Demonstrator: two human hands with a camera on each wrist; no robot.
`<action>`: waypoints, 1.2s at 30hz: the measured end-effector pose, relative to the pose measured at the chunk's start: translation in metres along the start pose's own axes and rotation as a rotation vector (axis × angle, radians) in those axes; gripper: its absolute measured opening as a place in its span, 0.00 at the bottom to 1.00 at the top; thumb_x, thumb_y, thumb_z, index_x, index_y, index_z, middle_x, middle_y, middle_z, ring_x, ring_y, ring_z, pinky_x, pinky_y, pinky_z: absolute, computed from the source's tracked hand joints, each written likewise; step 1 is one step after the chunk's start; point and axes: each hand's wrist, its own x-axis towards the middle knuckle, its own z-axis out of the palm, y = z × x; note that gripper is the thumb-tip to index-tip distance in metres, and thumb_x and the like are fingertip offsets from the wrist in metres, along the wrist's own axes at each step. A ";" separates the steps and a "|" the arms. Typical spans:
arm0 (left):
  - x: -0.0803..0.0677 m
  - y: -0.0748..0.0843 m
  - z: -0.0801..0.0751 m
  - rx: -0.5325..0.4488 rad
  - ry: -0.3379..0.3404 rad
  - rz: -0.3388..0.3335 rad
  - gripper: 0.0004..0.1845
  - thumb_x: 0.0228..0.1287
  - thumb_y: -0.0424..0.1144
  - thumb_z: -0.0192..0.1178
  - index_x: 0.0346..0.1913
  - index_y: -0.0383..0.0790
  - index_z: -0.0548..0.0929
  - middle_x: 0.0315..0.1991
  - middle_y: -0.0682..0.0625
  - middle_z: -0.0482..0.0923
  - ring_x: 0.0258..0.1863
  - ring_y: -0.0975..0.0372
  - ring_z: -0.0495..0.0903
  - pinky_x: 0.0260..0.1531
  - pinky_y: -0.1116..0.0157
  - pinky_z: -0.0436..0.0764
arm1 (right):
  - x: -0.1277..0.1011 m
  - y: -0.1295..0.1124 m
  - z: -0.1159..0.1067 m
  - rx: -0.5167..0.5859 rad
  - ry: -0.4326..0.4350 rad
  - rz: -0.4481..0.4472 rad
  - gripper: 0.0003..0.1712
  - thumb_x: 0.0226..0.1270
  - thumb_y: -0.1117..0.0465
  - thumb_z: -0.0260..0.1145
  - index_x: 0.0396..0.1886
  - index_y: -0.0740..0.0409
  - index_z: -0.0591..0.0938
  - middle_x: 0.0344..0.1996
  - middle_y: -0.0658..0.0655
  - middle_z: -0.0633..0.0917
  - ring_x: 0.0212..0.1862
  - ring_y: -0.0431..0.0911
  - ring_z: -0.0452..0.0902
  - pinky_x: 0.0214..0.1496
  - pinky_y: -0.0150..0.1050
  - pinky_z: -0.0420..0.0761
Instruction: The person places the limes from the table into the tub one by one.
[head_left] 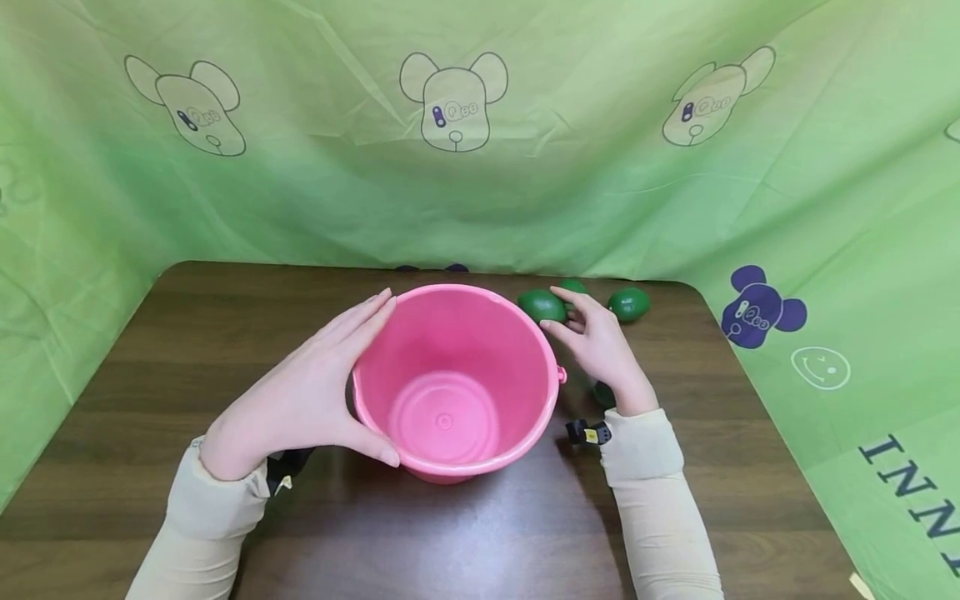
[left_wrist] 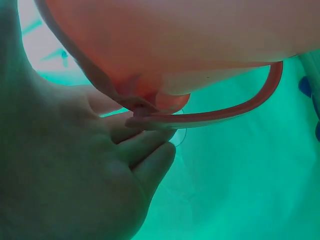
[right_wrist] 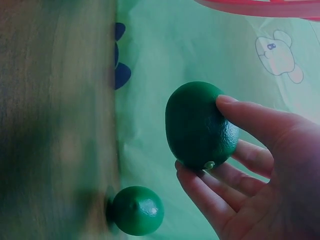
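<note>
A pink plastic bucket [head_left: 457, 392] stands upright on the brown table [head_left: 187, 333], and nothing shows inside it. My left hand [head_left: 367, 375] lies against its left wall, fingers stretched along the side and thumb at the front. In the left wrist view the hand [left_wrist: 125, 165] sits under the bucket [left_wrist: 175, 40] and its hanging handle [left_wrist: 225, 112]. My right hand [head_left: 552, 309] pinches a dark green lime [head_left: 540, 305] between thumb and fingers, just right of the bucket's rim. The right wrist view shows that lime [right_wrist: 195, 115] held in the hand [right_wrist: 200, 132].
More green limes lie at the back right of the table: one [head_left: 628, 304] right of my hand, one [head_left: 573, 286] behind it, one [head_left: 603, 393] under my wrist. A loose lime [right_wrist: 137, 210] shows in the right wrist view. Green printed cloth [head_left: 480, 167] walls the table.
</note>
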 end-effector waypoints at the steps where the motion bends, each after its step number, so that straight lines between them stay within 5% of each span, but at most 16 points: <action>1: 0.000 -0.001 0.001 -0.008 -0.008 -0.001 0.79 0.28 0.77 0.77 0.83 0.45 0.48 0.82 0.57 0.40 0.79 0.58 0.45 0.70 0.47 0.61 | 0.000 0.000 -0.001 0.000 0.007 0.000 0.34 0.70 0.57 0.72 0.72 0.59 0.74 0.66 0.64 0.76 0.60 0.59 0.78 0.61 0.52 0.78; 10: -0.004 -0.004 0.007 -0.027 -0.030 -0.037 0.80 0.28 0.78 0.75 0.83 0.48 0.44 0.82 0.61 0.36 0.79 0.61 0.44 0.70 0.51 0.62 | -0.004 -0.002 -0.005 -0.002 0.023 -0.002 0.35 0.70 0.56 0.72 0.73 0.60 0.73 0.65 0.65 0.76 0.60 0.60 0.77 0.61 0.53 0.77; 36: 0.000 -0.009 0.007 -0.042 0.004 0.000 0.82 0.24 0.74 0.80 0.83 0.46 0.45 0.82 0.56 0.42 0.78 0.58 0.47 0.69 0.47 0.64 | -0.013 -0.030 -0.022 0.040 0.111 -0.046 0.33 0.69 0.60 0.72 0.72 0.55 0.75 0.61 0.59 0.78 0.59 0.54 0.78 0.62 0.50 0.76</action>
